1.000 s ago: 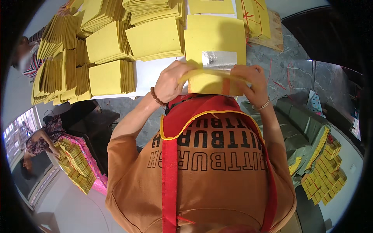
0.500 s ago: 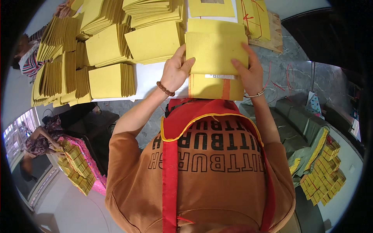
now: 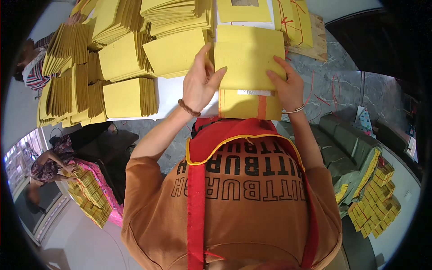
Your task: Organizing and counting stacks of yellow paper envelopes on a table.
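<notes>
Clock centred on the worker, 12 dead ahead.

9: co-worker bent over yellow bundles.

10 to 11: yellow stacks, edges fanned, on the white counter.

Just short of 12: left hand, fingers spread wide, thumb tip at the near sheet's left edge. Can't tell if it presses; no grip visible.

12: yellow sheet, maybe folded, flat over a yellow pile with orange stripes. White-silver patch shows along its near edge.

Handling, my read: light, card-like, bends without much fight, corners crease, could skid on the layer below. Best hold: both side edges, thumbs on top, fingers underneath; don't lift by one corner.

Past 12: right hand, loosely open, thumb and forefinger over the sheet's right edge. Underside hidden, can't confirm a pinch.

1: yellow package tied with red string.

2 to 3: grey-green sofa, then tied yellow blocks.
</notes>
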Motion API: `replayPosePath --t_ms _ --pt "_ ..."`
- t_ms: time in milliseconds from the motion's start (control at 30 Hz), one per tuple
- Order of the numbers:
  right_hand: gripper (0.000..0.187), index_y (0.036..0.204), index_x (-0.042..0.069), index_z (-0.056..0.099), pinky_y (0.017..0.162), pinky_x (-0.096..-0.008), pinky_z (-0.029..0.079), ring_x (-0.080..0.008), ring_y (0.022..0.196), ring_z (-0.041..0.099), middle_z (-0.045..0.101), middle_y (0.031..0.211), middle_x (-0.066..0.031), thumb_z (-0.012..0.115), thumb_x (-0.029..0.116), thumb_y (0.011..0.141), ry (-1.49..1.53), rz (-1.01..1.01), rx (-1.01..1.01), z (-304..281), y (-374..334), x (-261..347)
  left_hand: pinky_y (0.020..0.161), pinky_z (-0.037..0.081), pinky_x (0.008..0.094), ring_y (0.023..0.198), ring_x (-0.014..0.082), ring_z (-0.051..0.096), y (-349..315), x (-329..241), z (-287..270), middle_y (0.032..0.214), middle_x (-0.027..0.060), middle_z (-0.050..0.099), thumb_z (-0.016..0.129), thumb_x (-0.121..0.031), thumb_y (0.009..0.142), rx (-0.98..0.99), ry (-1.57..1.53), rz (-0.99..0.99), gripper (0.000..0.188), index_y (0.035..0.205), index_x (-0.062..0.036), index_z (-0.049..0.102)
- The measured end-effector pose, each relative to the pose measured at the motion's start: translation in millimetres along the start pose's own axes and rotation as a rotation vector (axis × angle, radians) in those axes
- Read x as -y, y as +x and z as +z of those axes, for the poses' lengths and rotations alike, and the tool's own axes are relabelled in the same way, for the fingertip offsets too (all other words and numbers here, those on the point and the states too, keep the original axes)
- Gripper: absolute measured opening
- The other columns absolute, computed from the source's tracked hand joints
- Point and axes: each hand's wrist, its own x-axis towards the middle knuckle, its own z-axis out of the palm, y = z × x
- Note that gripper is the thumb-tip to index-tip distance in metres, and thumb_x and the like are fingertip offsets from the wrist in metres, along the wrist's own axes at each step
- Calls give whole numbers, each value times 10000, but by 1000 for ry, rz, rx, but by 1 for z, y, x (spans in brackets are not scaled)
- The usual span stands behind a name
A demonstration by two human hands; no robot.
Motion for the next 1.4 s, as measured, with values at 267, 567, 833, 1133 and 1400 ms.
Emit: replayPosePath --t_ms 267,567,833,1133,1400 --pt "407 1125 74 605 728 -293 493 -244 871 653 658 982 -157 677 233 757 -76 -11 10 -1 0 1 1046 231 470 1303 345 272 6 -18 39 1394 168 324 585 -350 814 199 669 693 592 1327 -113 407" --pt "586 1341 111 393 1039 -589 88 -268 1324 282 316 1431 -89 467 456 873 -937 -537 183 -2 -30 7 1057 187 494 1310 320 255 11 -3 46 1396 147 324 556 -471 806 234 895 710 622 1321 -153 409" --pt "609 1380 55 312 1062 -537 115 -282 1324 284 349 1414 -103 350 452 921 -564 -382 234 -9 -22 -13 884 379 394 1093 308 444 9 -12 45 1260 186 444 598 -360 755 191 878 828 633 1250 5 447" --pt "607 1399 29 245 1043 -385 279 -271 1228 428 395 1364 -163 205 454 967 276 -166 -75 -24 -6 15 783 465 328 941 256 556 6 -35 11 1102 165 573 528 -79 700 29 804 913 470 1154 42 518" --pt "638 1383 15 284 1037 -385 284 -276 1206 446 467 1296 -170 176 483 963 309 -77 7 -22 -13 1 860 423 360 1061 242 514 8 51 -73 1187 81 553 541 -45 701 -349 965 834 509 1208 -84 531"
